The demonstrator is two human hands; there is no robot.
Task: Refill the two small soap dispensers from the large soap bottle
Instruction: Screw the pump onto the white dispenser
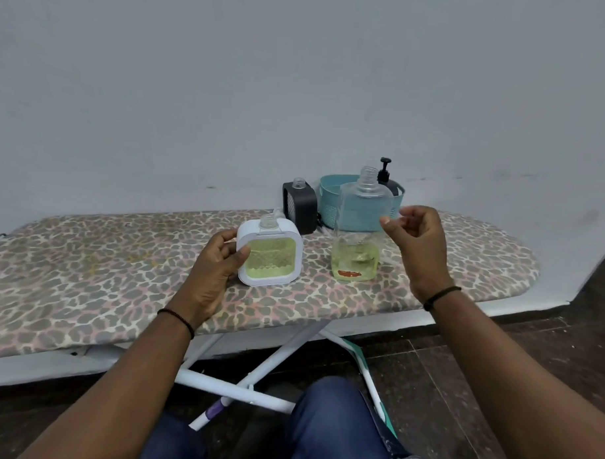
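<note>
Ironing board (87,256) with leopard-print cover carries everything. Teal basket (333,199) at the board's back edge holds a black pump bottle (385,174). Large soap bottle (357,231), clear, cap off, stands upright in front of the basket, yellow-green soap only in its bottom part. White dispenser (269,254), square, open neck, left of the large bottle, nearly full of yellow-green soap. Black dispenser (300,207), open neck, behind the white one, left of the basket; contents not visible. Left hand (214,271) grips the white dispenser's left side. Right hand (414,240) hovers just right of the large bottle, fingers loosely curled, holding nothing.
</note>
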